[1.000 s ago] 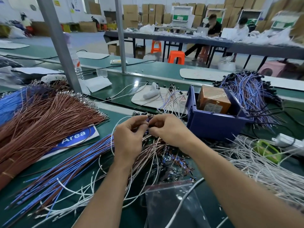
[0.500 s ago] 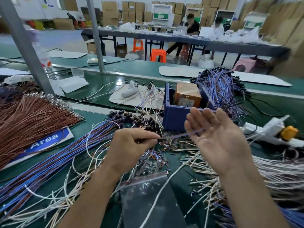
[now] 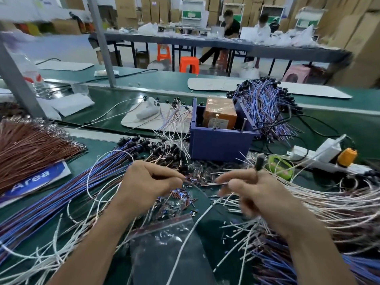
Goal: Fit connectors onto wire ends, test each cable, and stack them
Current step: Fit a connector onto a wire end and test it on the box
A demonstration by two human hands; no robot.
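Left hand (image 3: pixel 148 182) pinches wire (image 3: pixel 213 184); right hand (image 3: pixel 257 194), blurred, seemingly grips black connector (image 3: pixel 259 161).

Two hands (image 3: pixel 148 182) (image 3: pixel 257 194), one blue bin (image 3: pixel 220 145), one orange box (image 3: pixel 220 115), two stools (image 3: pixel 163 52) (image 3: pixel 189 63)

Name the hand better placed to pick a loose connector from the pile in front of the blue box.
Right, likely. The left hand pinches a wire end, so it is occupied. The right hand is beside the connector pile with fingers extended toward it, though blur hides its grip.
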